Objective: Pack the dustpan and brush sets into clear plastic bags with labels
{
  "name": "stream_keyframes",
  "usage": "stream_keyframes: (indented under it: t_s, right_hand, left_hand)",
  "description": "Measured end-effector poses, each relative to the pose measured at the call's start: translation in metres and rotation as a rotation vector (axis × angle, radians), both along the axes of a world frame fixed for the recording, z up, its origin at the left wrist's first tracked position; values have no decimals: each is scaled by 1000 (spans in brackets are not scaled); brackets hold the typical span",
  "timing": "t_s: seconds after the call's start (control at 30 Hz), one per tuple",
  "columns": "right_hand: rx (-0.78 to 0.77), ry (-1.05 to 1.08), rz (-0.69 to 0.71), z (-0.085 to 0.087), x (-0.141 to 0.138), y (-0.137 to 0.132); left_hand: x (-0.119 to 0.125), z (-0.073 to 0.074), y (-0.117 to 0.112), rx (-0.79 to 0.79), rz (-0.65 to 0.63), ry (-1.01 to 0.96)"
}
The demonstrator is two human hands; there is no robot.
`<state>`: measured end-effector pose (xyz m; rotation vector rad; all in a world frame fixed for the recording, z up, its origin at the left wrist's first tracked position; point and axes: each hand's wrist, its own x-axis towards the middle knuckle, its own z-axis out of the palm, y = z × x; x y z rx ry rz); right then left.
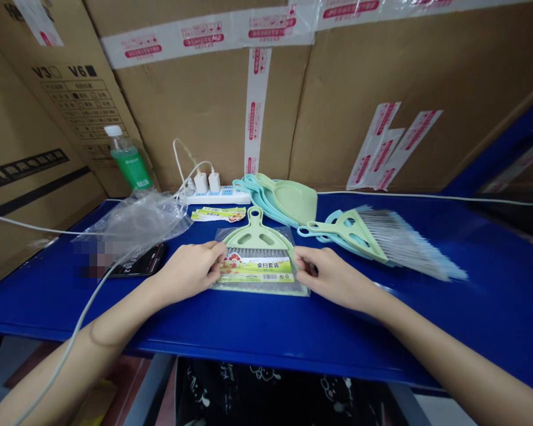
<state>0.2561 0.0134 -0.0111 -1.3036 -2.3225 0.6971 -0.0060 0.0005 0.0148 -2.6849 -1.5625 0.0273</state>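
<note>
Flat on the table lies a light green dustpan-and-brush set (255, 238) with grey bristles, inside a clear plastic bag (298, 289). A printed label card (255, 270) lies across the bristles. My left hand (194, 267) has its fingers curled closed on the bag's left edge. On the opposite side my right hand (331, 275) pinches the bag's right edge, fingers bent. The set's handle points away from me. Fingertips of both hands are partly hidden.
Behind sit stacked blue and green dustpans (293, 198); to the right, several hand brushes (400, 239). Label cards (217, 214), a power strip (228, 195), loose plastic bags (137, 222), a phone (144, 263) and a bottle (131, 163) stand left. Cardboard boxes (195, 100) wall the back.
</note>
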Motion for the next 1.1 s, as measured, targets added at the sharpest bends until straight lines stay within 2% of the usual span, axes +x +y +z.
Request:
stream_keyframes:
  t_s: [0.57, 1.1]
  right_hand:
    - [-30, 2, 7, 0, 0, 0]
    - [-28, 5, 19, 0, 0, 0]
  left_hand:
    - [3, 2, -1, -5, 11, 142]
    - [3, 1, -1, -7, 16, 140]
